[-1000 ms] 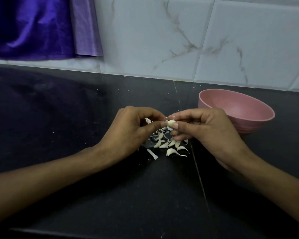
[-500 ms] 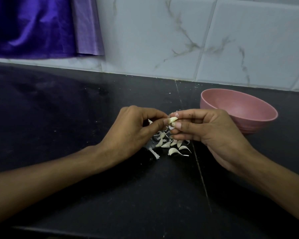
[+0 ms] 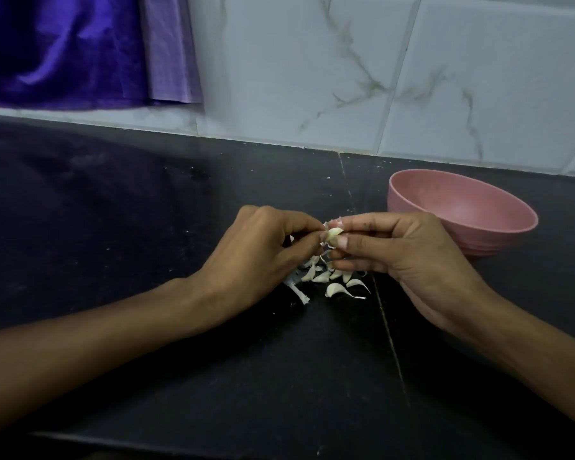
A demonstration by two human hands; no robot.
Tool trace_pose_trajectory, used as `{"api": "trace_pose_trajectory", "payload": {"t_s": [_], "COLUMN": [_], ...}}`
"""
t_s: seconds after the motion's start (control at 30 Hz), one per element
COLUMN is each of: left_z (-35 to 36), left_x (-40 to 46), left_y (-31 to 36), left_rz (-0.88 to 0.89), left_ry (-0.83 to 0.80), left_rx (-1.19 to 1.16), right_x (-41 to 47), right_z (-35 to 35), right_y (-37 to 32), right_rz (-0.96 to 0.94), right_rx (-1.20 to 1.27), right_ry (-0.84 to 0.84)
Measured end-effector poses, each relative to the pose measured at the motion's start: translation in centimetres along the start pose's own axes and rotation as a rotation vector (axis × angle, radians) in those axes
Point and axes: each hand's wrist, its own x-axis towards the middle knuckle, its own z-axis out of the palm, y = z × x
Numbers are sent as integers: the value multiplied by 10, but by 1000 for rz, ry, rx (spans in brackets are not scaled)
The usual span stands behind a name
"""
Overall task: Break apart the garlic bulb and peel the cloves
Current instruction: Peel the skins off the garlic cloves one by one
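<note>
Pink bowl (image 3: 462,207) beside right hand (image 3: 402,257); peels (image 3: 332,280) below

From our single head-worn wide-angle view we look forward and steeply down, close over the dark countertop (image 3: 146,327), facing the tiled wall (image 3: 312,61) at the top, with both forearms entering from the bottom corners.

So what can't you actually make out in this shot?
- Garlic clove, head view: mostly covered by the fingertips of left hand and right hand; peel state unclear.
- Pile on the counter: cloves versus skins too small to tell, partly under the hands.
- Pink bowl: near inside wall hidden by its rim.
</note>
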Motion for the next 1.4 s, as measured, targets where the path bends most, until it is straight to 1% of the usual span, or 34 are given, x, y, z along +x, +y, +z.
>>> {"api": "trace_pose_trajectory", "payload": {"t_s": [0.27, 0.43, 0.53, 0.73, 0.8, 1.0, 1.1, 1.2, 1.4], "left_z": [1, 0, 0, -1, -2, -4, -6, -7, -5], "left_x": [-1, -1, 0, 3, 5, 4, 5, 6, 6], "left_y": [2, 2, 2, 4, 3, 2, 0, -4, 0], "left_rz": [-15, 10, -4, -163, -188, -179, -150, -127, -157], "left_ry": [-49, -42, -34, 8, 27, 9, 45, 65, 108], "left_rx": [26, 46, 47, -178, -217, -241, -244, -195, -207], "right_x": [-2, -1, -2, 0, 0, -1, -2, -2, 0], "right_z": [4, 5, 5, 2, 2, 3, 3, 4, 2], "right_y": [0, 0, -1, -3, -3, -9, -11, -12, -10], "right_rz": [-26, -17, -21, -46, -48, -49, -39, -35, -46], "right_rx": [-25, -26, -28, -43, -37, -25, -9, 4, -30], "right_ry": [33, 25, 13, -1, 8, 35, 46, 43, 19]}}
